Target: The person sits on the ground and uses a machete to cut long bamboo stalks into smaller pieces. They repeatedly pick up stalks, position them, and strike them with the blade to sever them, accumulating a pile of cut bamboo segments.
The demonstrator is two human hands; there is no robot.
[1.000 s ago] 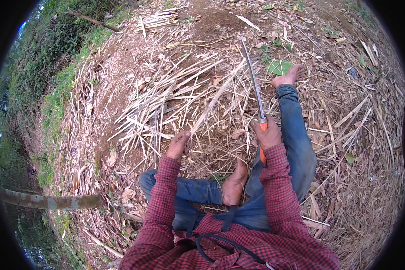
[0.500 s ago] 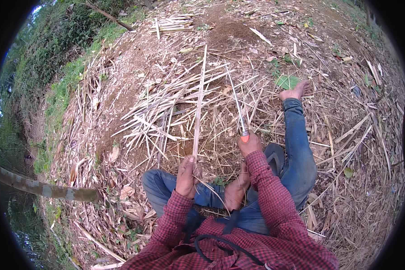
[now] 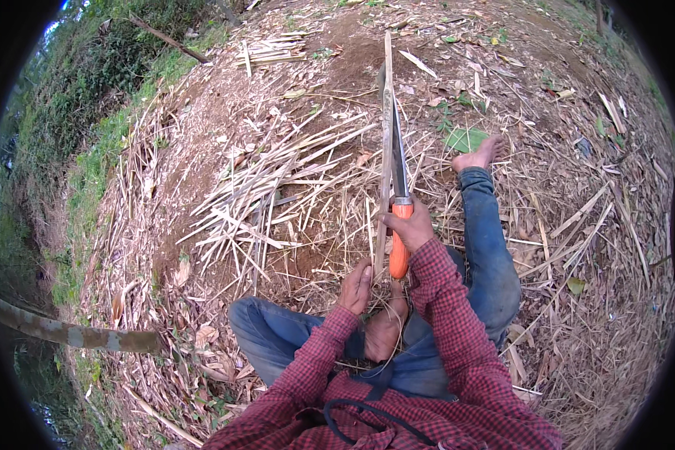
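Head view: a person sits on bare earth littered with dry, pale bamboo slivers. The right hand (image 3: 411, 227) wraps closed around the orange handle of a long, flat steel knife (image 3: 396, 154), blade pointing away. The left hand (image 3: 356, 287) grips the lower end of a thin, straight bamboo strip (image 3: 386, 135) (its base is hidden behind the fingers) standing just beside the blade. A heap of splits (image 3: 277, 187) lies left; a grey pole (image 3: 75, 335), cut off, crosses lower left.

head cam: worn on my head | looks steeply down over my lap and legs | hands close, lower centre | fisheye, ground (image 3: 202, 187) bends toward rim
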